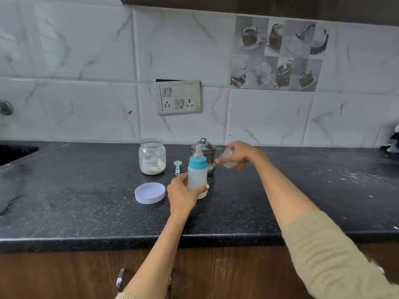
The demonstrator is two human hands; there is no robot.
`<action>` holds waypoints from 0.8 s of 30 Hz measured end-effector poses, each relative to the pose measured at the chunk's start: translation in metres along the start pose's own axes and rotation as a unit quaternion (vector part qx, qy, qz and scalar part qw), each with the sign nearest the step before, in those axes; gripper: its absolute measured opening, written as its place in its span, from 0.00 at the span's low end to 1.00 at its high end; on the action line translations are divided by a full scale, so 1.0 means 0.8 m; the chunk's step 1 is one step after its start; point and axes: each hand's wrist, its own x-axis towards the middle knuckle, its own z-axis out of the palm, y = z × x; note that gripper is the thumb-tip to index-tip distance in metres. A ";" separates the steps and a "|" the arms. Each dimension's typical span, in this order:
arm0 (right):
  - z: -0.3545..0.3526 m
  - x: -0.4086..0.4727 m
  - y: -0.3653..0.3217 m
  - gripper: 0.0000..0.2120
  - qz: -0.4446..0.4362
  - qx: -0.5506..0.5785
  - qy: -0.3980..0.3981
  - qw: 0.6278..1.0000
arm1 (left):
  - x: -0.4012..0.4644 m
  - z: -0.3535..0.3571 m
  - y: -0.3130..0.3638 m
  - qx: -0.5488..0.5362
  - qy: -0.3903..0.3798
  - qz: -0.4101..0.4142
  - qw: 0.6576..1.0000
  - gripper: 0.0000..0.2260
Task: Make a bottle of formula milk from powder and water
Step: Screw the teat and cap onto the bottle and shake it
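Baby bottle (pixel 197 178) gripped upright by left hand (pixel 181 194) mid-counter; right hand (pixel 236 155) pinches clear cap (pixel 228 158) beside.

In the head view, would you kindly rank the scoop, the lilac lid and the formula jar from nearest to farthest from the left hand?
Measured from the left hand:
1. Lilac lid, just to its left on the counter.
2. Scoop, behind it, beside the bottle.
3. Formula jar, farther back and left, open.

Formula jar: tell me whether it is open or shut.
Open. The jar has no lid on its mouth; the lilac lid lies apart on the counter.
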 end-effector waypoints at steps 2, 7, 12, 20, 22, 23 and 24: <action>-0.015 -0.007 -0.021 0.35 -0.043 0.085 0.068 0.993 | 0.000 0.000 0.000 0.000 -0.001 -0.001 1.000 0.30; -0.028 -0.038 -0.078 0.22 -0.183 0.341 0.079 0.919 | 0.000 0.000 0.000 0.000 -0.001 -0.004 1.000 0.31; -0.009 -0.037 -0.088 0.24 -0.217 0.286 0.053 0.932 | 0.000 0.000 -0.001 -0.003 -0.004 -0.010 1.000 0.32; 0.014 -0.036 -0.066 0.21 -0.205 0.197 -0.031 0.958 | -0.001 0.000 0.001 -0.001 -0.003 -0.008 1.000 0.31; 0.017 -0.036 -0.061 0.19 -0.200 0.181 -0.051 0.962 | -0.001 0.000 0.002 0.001 -0.001 -0.005 1.000 0.30; 0.019 -0.035 -0.059 0.18 -0.197 0.171 -0.060 0.963 | -0.001 0.000 0.002 0.002 -0.001 -0.004 1.000 0.30; 0.020 -0.035 -0.059 0.18 -0.195 0.165 -0.064 0.965 | -0.001 -0.001 0.002 0.003 -0.001 -0.004 1.000 0.29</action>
